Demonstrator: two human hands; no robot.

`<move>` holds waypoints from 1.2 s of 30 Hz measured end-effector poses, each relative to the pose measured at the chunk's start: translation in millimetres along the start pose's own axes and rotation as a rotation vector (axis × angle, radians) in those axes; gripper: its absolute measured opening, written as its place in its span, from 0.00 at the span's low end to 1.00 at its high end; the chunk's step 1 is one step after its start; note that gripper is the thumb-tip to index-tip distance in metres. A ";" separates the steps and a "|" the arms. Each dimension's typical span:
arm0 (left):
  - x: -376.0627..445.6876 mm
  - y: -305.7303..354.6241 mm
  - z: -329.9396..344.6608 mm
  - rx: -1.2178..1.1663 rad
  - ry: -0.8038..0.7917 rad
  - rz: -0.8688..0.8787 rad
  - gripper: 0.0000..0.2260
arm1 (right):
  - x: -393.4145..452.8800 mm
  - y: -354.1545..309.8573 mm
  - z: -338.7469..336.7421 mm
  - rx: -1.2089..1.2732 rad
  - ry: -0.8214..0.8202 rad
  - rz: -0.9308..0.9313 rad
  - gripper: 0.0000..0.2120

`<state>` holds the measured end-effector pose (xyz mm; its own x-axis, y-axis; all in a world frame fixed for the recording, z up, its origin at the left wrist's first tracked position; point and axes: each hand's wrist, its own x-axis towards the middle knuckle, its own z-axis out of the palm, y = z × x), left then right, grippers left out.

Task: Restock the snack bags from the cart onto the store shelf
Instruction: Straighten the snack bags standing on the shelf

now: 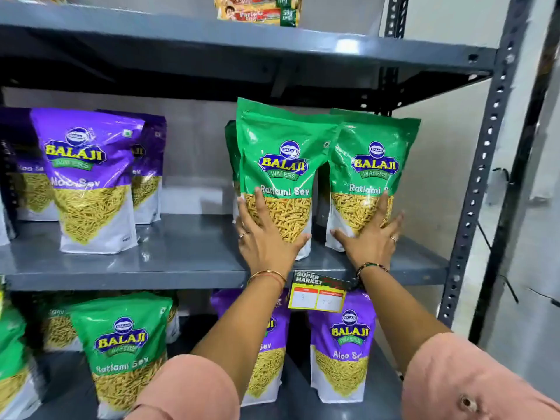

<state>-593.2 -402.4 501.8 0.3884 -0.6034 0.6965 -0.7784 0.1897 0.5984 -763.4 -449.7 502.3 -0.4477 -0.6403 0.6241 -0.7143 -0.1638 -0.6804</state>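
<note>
Two green Ratlami Sev bags stand upright side by side on the middle shelf [188, 259] of the grey metal rack. My left hand [262, 237] lies flat with fingers spread on the lower front of the left green bag [280, 153]. On the right green bag [374, 159], my right hand [371, 237] presses the lower front the same way. Neither hand wraps around its bag. Another green bag stands partly hidden behind the left one. No cart is in view.
Purple Aloo Sev bags [88, 177] stand at the left of the same shelf. The shelf below holds green bags [121, 353] and purple bags [342, 347]. A yellow price tag [318, 295] hangs from the shelf edge. Biscuit packs [257, 10] sit on top. The rack's upright post [481, 177] stands right.
</note>
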 end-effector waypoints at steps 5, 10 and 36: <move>5.8 -6.9 5.0 0.034 -0.026 -0.013 0.56 | 3.4 5.6 4.4 -0.004 -0.055 0.004 0.57; 20.7 -19.0 -2.5 0.043 -0.084 -0.037 0.56 | -0.9 0.8 2.8 -0.058 -0.004 -0.001 0.56; 28.8 -34.4 -3.1 0.136 -0.043 0.018 0.56 | -10.0 -2.8 2.4 -0.151 0.009 -0.002 0.55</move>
<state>-553.7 -423.9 502.5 0.3547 -0.6341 0.6871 -0.8458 0.0957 0.5249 -755.7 -444.7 497.0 -0.4505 -0.6329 0.6297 -0.7878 -0.0500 -0.6138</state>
